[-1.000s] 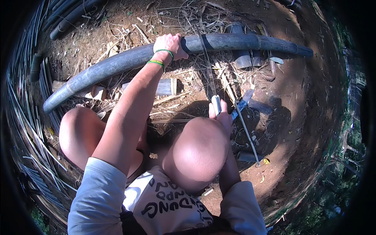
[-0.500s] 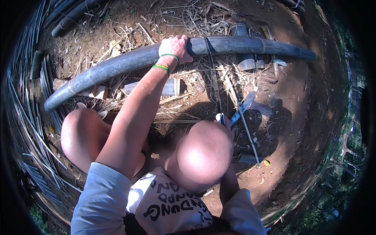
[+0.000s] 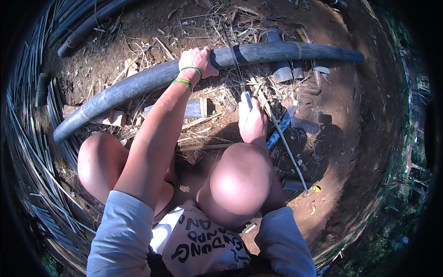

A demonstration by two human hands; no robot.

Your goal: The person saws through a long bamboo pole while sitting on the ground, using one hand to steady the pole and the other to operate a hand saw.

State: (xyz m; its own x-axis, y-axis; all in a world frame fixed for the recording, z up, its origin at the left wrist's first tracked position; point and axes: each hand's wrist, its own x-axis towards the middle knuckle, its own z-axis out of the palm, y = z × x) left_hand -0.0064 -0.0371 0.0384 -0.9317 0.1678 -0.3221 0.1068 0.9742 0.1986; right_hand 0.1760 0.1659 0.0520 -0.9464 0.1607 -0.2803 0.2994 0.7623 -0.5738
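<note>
A long dark bamboo pole (image 3: 138,83) lies across in front of me, bowed by the lens. My left hand (image 3: 197,62) grips it from above near its middle, green bands on the wrist. Just right of that, the thin blade of a hand saw (image 3: 234,62) crosses the pole. My right hand (image 3: 252,119) is closed around the saw's pale handle, beyond my right knee. Whether the teeth have cut into the bamboo is too small to tell. A blue-toned machete-like blade (image 3: 282,127) lies on the ground right of my right hand.
Short bamboo pieces (image 3: 279,69) lie under the pole's right part, and another cut piece (image 3: 196,108) rests below it. A thin stick (image 3: 290,147) slants across the dirt. Bamboo strips (image 3: 27,138) run along the left. Dark poles (image 3: 83,34) are stacked far left.
My right hand has moved away from me, from beside my knee up toward the pole, pushing the saw farther across it. My left hand still holds the pole.
</note>
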